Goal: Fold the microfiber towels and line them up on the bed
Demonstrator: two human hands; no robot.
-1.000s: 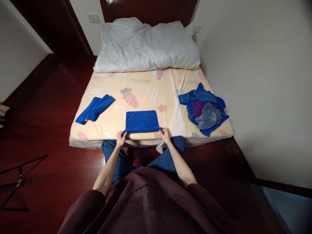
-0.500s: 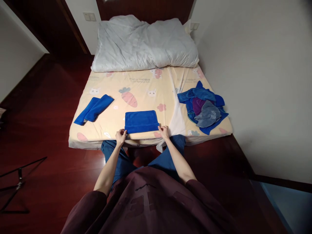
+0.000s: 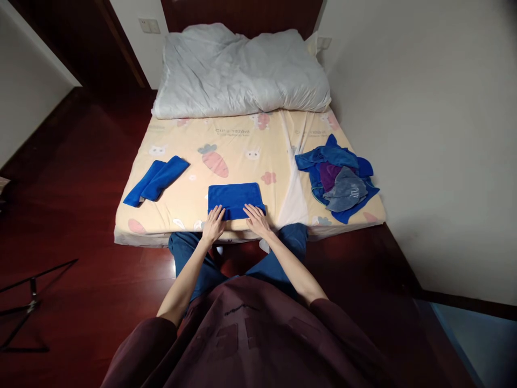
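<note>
Head view: my left hand (image 3: 213,225) and right hand (image 3: 257,221) lie palm down with fingers loosely spread, pressing the folded near strip of a blue cloth (image 3: 235,193), pinching nothing. It rests flat near the front edge of the bed (image 3: 242,151), between another folded blue cloth (image 3: 165,180) and a heap of fabrics (image 3: 345,188). I judge it light, soft and limp, with enough nap not to slip and nothing to break; the strip's two ends look the surest hold, keeping its layers together.
</note>
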